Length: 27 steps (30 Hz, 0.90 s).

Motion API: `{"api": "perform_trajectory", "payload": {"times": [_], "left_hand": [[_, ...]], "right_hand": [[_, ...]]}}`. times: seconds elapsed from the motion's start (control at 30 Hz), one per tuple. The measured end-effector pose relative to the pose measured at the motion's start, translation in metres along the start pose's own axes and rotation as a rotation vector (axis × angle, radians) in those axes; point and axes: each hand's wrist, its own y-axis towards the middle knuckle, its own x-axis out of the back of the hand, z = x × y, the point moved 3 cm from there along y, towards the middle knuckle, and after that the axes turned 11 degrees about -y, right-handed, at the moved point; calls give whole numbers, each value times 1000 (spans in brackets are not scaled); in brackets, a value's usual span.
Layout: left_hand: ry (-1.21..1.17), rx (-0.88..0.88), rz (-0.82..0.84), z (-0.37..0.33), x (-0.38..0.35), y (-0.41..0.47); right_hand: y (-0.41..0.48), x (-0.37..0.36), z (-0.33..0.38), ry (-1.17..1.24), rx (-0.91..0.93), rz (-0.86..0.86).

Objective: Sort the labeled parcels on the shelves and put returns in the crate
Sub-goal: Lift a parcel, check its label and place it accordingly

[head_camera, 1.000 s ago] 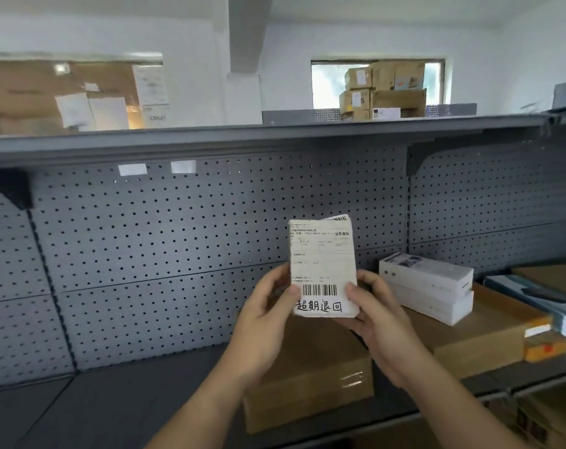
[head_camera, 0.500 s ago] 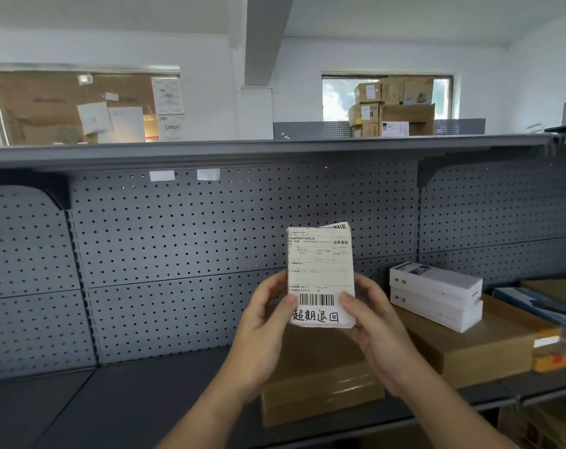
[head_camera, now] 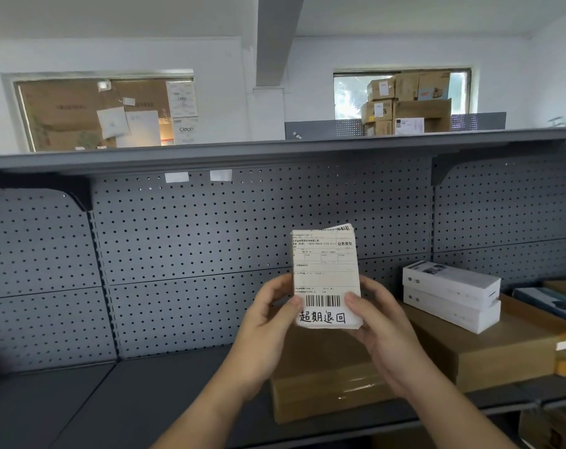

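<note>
Fingers (head_camera: pixel 293 301) of both your hands pinch the small white parcel (head_camera: pixel 325 273), held upright above the shelf.

The grey shelf (head_camera: pixel 129 396) runs left to right in front of you, with its pegboard back (head_camera: pixel 194 238) on the far side. On the shelf, a flat brown carton (head_camera: pixel 502 348) lies to the right with two white boxes (head_camera: pixel 450 293) stacked on it. A smaller brown carton (head_camera: pixel 327 387) sits directly under your hands. The parcel hangs clear of all of these, long axis vertical and label facing you. The label has 超期退回 handwritten along the bottom, so I judge it a return. Your left hand (head_camera: pixel 268 314) grips its lower left edge and your right hand (head_camera: pixel 377 322) its lower right edge, thumbs on the front, both equally near. The crate is out of view, so I cannot tell which way the parcel must travel; either hand could carry it alone.
</note>
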Motion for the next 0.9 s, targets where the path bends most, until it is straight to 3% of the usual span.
{"api": "perform_trajectory", "payload": {"times": [0.23,0.47,0.7,0.9], "left_hand": [[133,115,-60,11,11,3],[668,219,-110,12,48,-12],[1108,356,-271,-11,123,-62],[1336,492,-478,-45,191,-137]], "right_hand": [[0,16,-3,27,-8,10],[3,2,-14,87,-36,129],[1,-64,-35,181,-103,327],[-28,-158,-49,281,-165,596]]}}
